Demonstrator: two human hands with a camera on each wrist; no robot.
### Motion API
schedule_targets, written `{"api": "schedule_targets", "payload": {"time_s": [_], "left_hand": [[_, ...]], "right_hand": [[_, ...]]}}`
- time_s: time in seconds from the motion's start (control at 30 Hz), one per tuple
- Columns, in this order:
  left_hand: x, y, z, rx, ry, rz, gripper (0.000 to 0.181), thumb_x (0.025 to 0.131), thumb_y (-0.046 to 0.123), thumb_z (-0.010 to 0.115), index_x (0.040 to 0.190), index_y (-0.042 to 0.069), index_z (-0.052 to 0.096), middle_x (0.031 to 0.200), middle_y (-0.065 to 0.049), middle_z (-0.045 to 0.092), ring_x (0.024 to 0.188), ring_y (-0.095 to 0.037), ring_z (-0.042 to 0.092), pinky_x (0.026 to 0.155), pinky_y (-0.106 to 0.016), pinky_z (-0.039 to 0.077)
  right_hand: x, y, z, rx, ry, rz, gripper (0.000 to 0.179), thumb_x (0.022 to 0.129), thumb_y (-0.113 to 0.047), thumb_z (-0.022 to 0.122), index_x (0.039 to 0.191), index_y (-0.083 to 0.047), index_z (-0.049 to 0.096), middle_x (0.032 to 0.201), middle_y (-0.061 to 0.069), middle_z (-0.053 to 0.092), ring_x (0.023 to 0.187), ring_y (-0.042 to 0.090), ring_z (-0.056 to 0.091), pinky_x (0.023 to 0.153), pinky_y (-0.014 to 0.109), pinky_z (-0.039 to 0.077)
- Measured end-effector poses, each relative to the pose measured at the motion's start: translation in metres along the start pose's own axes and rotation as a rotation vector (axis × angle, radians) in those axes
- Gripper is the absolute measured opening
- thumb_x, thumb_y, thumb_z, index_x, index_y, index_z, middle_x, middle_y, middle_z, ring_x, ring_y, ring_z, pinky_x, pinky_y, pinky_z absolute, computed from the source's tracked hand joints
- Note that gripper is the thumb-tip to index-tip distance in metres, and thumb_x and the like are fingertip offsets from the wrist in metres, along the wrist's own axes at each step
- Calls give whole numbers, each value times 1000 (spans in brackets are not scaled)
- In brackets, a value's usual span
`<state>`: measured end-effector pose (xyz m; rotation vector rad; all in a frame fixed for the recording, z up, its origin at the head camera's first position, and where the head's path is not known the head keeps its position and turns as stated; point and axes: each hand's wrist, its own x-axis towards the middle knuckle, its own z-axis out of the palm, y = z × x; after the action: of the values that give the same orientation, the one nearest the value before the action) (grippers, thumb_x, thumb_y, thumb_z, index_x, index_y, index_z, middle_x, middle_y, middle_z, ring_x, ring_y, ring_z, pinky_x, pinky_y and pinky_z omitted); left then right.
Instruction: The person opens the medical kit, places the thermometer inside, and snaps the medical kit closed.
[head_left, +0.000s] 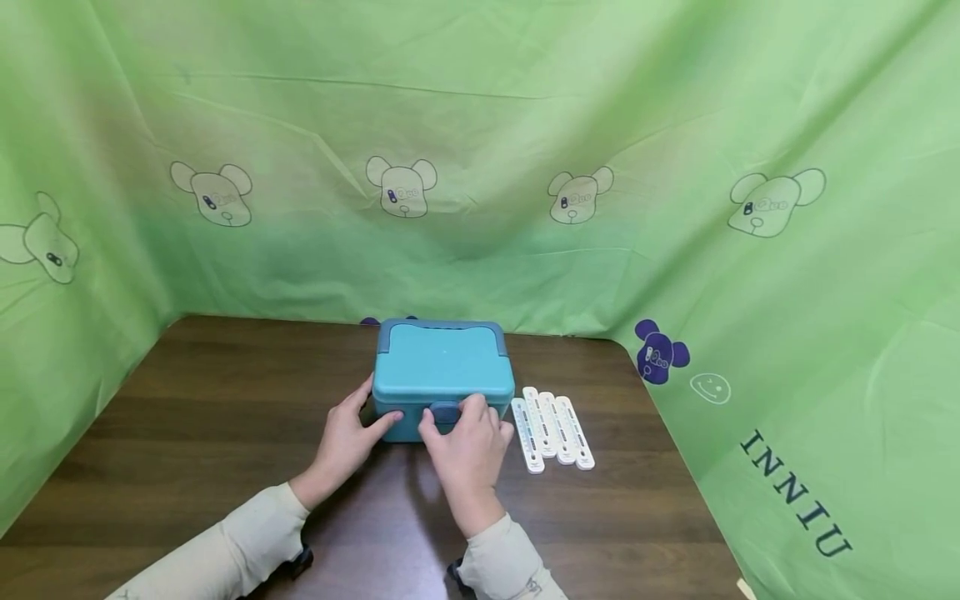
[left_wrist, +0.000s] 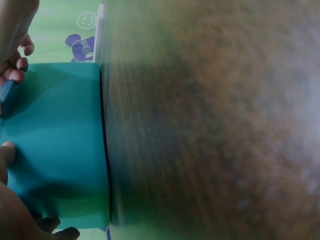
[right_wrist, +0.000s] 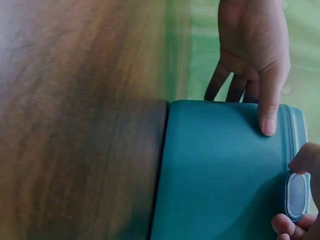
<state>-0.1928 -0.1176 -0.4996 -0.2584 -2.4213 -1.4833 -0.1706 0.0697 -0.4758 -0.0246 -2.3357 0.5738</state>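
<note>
A teal lidded box (head_left: 442,362) with a darker blue carry handle (head_left: 385,336) folded flat along its top stands on the table, its lid down. My left hand (head_left: 347,435) holds the box's left front corner. Its thumb lies on the front face, while the other fingers reach along the left side, as the right wrist view shows. At the front, my right hand (head_left: 469,454) pinches the oval blue latch (right_wrist: 298,195) between thumb and fingers. The latch tilts out from the box in the left wrist view (left_wrist: 7,94).
Several white thermometer strips (head_left: 556,429) with printed scales lie side by side just right of the box. The dark wooden table (head_left: 210,400) is enclosed by a green curtain (head_left: 480,267) printed with bear heads, which hangs close behind the box.
</note>
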Motion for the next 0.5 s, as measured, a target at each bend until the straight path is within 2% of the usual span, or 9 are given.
{"api": "schedule_targets", "payload": {"time_s": [0.3, 0.5], "left_hand": [[0, 2, 0, 19, -10, 1, 86, 88, 38, 82, 156, 5, 42, 151, -17, 54, 139, -34, 52, 108, -57, 47], [1, 4, -1, 20, -9, -9, 85, 88, 36, 83, 156, 5, 42, 150, -16, 54, 139, -33, 51, 111, -57, 44]], "right_hand": [[-6, 0, -12, 64, -61, 45, 48, 78, -47, 84, 95, -11, 57, 76, 1, 56, 73, 21, 54, 75, 39, 34], [-9, 7, -18, 138, -92, 44, 44, 82, -43, 85, 98, -11, 59, 82, 6, 66, 83, 23, 59, 81, 44, 37]]}}
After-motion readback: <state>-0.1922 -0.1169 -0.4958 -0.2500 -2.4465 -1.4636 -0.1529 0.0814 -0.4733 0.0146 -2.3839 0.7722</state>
